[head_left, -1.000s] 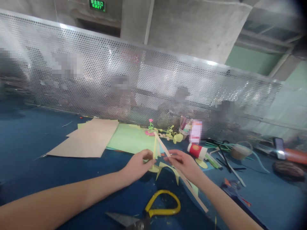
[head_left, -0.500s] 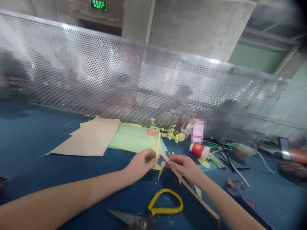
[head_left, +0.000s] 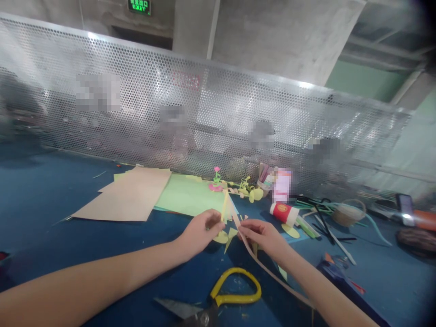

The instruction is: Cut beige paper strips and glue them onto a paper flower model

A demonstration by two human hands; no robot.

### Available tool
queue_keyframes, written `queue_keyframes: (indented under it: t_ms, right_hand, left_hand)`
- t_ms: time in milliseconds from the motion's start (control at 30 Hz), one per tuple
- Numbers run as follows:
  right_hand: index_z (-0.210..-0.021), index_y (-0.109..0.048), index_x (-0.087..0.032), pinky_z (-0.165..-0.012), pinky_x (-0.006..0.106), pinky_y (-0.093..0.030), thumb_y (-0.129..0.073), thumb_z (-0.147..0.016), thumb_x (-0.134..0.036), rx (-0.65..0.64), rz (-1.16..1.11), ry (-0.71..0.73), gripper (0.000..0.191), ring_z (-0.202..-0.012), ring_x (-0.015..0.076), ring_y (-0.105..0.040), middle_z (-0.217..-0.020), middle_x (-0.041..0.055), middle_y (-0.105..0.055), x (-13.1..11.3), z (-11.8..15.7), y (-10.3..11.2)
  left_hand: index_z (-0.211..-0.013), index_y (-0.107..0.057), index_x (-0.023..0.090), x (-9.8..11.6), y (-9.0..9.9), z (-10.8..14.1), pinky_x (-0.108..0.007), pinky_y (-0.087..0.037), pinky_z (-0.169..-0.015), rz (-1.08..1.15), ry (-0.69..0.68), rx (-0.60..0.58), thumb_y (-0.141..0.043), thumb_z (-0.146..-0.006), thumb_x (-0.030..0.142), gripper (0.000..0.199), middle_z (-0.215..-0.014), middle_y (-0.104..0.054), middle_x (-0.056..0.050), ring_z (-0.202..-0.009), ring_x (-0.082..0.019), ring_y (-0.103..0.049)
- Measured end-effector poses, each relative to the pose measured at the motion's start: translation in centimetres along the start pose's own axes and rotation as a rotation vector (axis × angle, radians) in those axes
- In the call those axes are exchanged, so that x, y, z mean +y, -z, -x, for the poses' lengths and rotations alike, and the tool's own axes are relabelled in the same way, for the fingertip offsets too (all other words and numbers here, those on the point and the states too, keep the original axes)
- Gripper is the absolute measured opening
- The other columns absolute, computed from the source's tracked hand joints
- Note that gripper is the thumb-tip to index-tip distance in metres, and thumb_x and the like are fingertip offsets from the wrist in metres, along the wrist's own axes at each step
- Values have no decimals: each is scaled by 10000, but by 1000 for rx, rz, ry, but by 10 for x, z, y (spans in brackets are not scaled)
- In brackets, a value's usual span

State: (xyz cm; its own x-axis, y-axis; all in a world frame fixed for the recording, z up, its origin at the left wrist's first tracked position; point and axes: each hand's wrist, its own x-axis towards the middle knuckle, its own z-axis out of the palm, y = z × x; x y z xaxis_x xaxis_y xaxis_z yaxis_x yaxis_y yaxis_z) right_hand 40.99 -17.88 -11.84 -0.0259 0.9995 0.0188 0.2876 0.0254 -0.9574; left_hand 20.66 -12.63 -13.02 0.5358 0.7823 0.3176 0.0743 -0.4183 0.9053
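Pale pink strip (head_left: 262,265) pinched in the right fingers (head_left: 254,225)

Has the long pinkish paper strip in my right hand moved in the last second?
Yes. Judged against the yellow-handled scissors, the paper strip has shifted right at its lower end, farther from them, and now bows where it ran straight.

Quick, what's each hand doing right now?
Left hand: closed, pinching a yellow paper strip.
Right hand: closed, pinching a long pale pink strip.
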Motion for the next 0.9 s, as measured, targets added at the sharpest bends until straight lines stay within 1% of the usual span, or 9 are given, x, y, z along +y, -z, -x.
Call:
queue_keyframes:
  t_ms: [100, 167, 367, 567, 633, 767, 833, 900]
  right_hand:
    - [-859, -647, -173, -678, 283, -495, -656, -696, -470, -13, -3, -6, 339, -684, 159, -641, -719, 20, -693, -2, 2, -1]
    - [-851, -648, -170, -674, 282, -496, -660, -690, -473, -19, 5, -9, 343, -675, 159, -642, -712, 21, -693, -4, 2, 0]
    - [-823, -654, -156, -684, 306, -501, -668, -659, -509, -25, 73, -2, 390, -692, 185, -647, -717, 40, -696, -10, 3, 5]
    - [-812, -668, -159, -704, 319, -495, -660, -678, -467, -65, 165, 27, 336, -733, 211, -655, -741, 51, -706, -21, 6, 13]
    - [-816, -666, -160, -717, 319, -493, -652, -689, -452, -79, 188, 37, 319, -749, 214, -657, -762, 53, -705, -24, 6, 15]
    - [-826, -668, -157, -710, 313, -492, -635, -712, -431, -108, 234, 57, 298, -736, 208, -656, -751, 51, -699, -27, 7, 15]
    - [-823, -667, -159, -700, 303, -494, -623, -729, -419, -134, 253, 63, 280, -730, 203, -657, -740, 50, -700, -28, 8, 15]
    - [-829, -662, -163, -692, 295, -499, -604, -748, -413, -158, 267, 61, 269, -728, 200, -661, -735, 50, -704, -28, 9, 16]
  left_hand:
    - [-856, -522, 172, 3, -1, 1, -280, -472, -767, 53, 9, -16, -483, -834, 369, 202, -837, -632, -41, -816, -170, -604]
    - [-876, -529, 166, 3, -1, 1, -281, -469, -780, 73, 11, -16, -495, -829, 372, 214, -855, -634, -47, -830, -172, -604]
    - [-1027, -539, 164, 2, 0, 0, -306, -462, -803, 45, 8, -12, -500, -829, 375, 292, -893, -645, -59, -858, -186, -604]
    - [-946, -575, 165, 3, 0, 1, -305, -454, -824, 54, -14, -14, -508, -827, 369, 245, -918, -638, -60, -879, -184, -596]
    - [-974, -568, 165, 4, -2, 2, -307, -457, -821, 93, -5, -20, -528, -816, 382, 272, -917, -635, -61, -876, -181, -596]
    - [-1018, -551, 163, 5, -5, 2, -307, -466, -787, 128, 13, -41, -641, -730, 391, 378, -880, -636, -53, -828, -176, -601]
    - [-989, -558, 160, 5, -5, 2, -304, -463, -789, 114, 3, -45, -652, -724, 366, 349, -865, -641, -50, -819, -173, -604]
    - [-957, -561, 161, 5, -4, 2, -298, -465, -776, 109, -3, -47, -627, -748, 346, 286, -842, -646, -45, -807, -171, -608]
